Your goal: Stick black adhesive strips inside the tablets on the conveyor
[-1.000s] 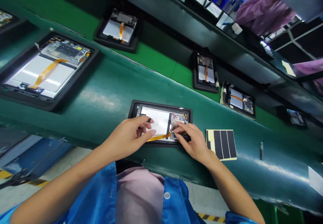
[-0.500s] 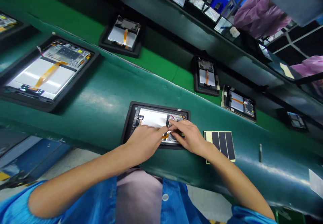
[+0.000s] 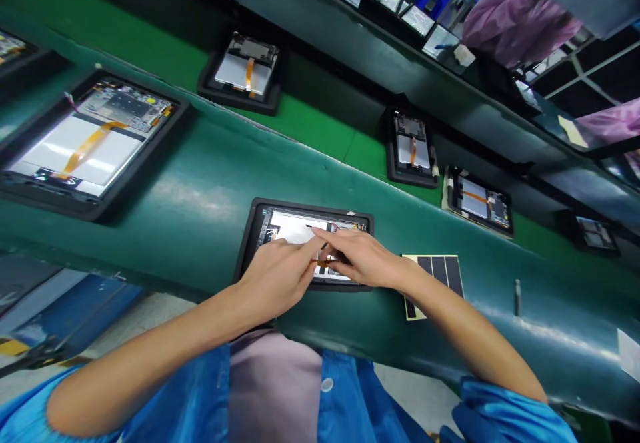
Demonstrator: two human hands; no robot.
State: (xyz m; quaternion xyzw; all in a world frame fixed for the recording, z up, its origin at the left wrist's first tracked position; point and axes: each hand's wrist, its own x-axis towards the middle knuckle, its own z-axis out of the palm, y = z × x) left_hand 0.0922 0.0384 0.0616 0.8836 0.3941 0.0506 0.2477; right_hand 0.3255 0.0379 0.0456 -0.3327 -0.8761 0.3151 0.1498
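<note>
An opened tablet (image 3: 295,224) lies in a dark tray on the bench before me, its white battery and part of its circuit board showing. My left hand (image 3: 280,273) is closed over its lower middle, thumb and fingertips together beside an orange ribbon cable (image 3: 325,263). From the right, my right hand (image 3: 367,256) reaches over the board with bent fingers meeting the left fingertips. Small dark bits show around the fingertips, too small to name. What the fingers pinch is mostly hidden. Near my right forearm lies a sheet of black adhesive strips (image 3: 440,268), partly covered by the arm.
Another opened tablet (image 3: 85,143) rests in a black tray at the left. Along the green belt behind stand several more, including a tablet (image 3: 247,70) and a tablet (image 3: 413,146). A thin pen-like tool (image 3: 517,298) and white paper (image 3: 629,355) lie to the right.
Both hands have shifted slightly left over the tablet, and the right index finger now reaches farther across the white battery. The view has moved a little.
</note>
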